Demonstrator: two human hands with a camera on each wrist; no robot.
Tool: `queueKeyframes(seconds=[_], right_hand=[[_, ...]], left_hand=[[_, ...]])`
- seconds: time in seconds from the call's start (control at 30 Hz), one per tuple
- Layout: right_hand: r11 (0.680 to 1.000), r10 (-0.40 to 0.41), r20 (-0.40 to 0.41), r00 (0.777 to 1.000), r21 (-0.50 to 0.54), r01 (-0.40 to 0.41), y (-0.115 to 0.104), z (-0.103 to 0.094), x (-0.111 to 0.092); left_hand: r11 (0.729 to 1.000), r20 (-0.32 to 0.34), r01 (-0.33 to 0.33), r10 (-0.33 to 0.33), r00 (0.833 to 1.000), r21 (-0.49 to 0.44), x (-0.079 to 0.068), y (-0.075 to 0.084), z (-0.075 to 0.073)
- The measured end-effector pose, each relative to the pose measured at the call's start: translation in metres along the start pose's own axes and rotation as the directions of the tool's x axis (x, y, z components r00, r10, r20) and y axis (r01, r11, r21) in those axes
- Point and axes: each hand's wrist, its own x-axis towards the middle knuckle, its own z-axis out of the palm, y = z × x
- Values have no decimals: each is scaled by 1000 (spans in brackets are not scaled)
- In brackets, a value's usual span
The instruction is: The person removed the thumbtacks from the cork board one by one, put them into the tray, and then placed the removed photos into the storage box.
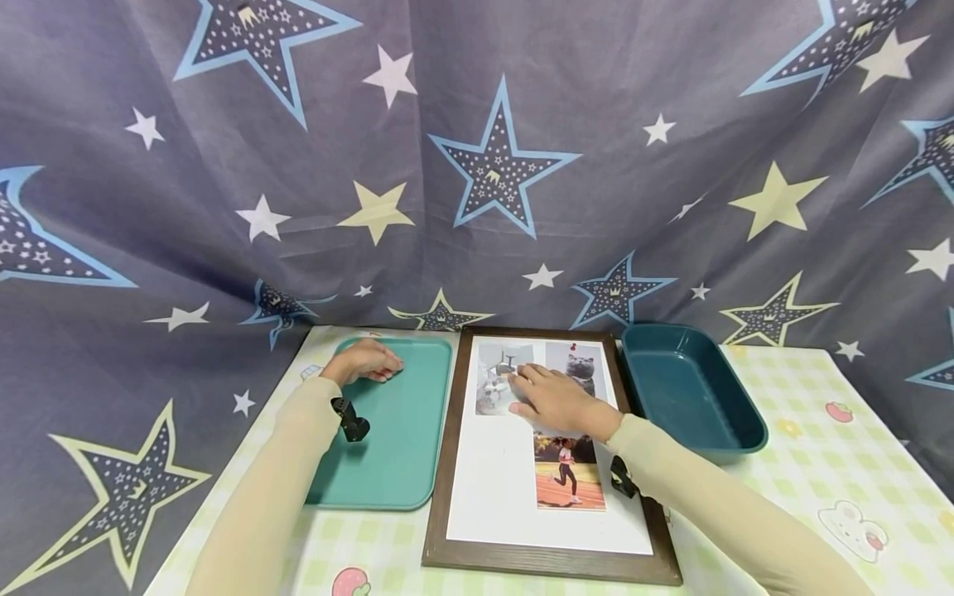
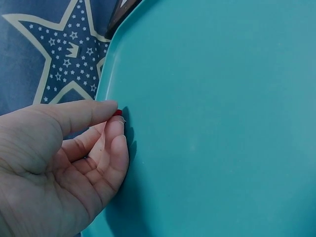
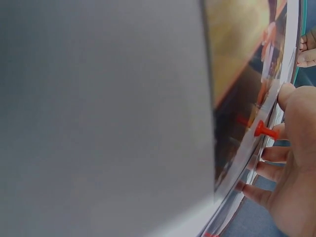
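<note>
My left hand [image 1: 365, 362] hovers over the green tray [image 1: 395, 463]. Between its thumb and index finger it pinches a red push pin [image 2: 118, 113], mostly hidden by the fingertips. The right hand [image 1: 555, 400] lies over a white board in a brown frame [image 1: 492, 550], its fingers spread and touching the grey photo [image 1: 492, 396]. It partly covers a cat photo [image 1: 585, 368], which has a red pin [image 1: 573, 348] at its top. Below the hand is a photo of a runner [image 1: 568, 484]; a red push pin [image 3: 265, 129] stands in its upper part in the right wrist view.
A dark teal bin [image 1: 689, 389] stands against the frame's right side. The tray lies close to its left side. A checked tablecloth [image 1: 805, 463] covers the table, and a star-patterned curtain [image 1: 447, 273] hangs behind it.
</note>
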Motion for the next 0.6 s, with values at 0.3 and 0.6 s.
queueKeyframes(seconds=[0.3,0.6], right_hand=[[1000,2,1,1000,3,-2,-1,-2,-1],[1000,9,10,1000,0,-9,-1,-1,-1]], left_hand=[[1000,2,-17,17,1000,8,0,0,0],[1000,27,-20,20,999,0,-1,-1,-1]])
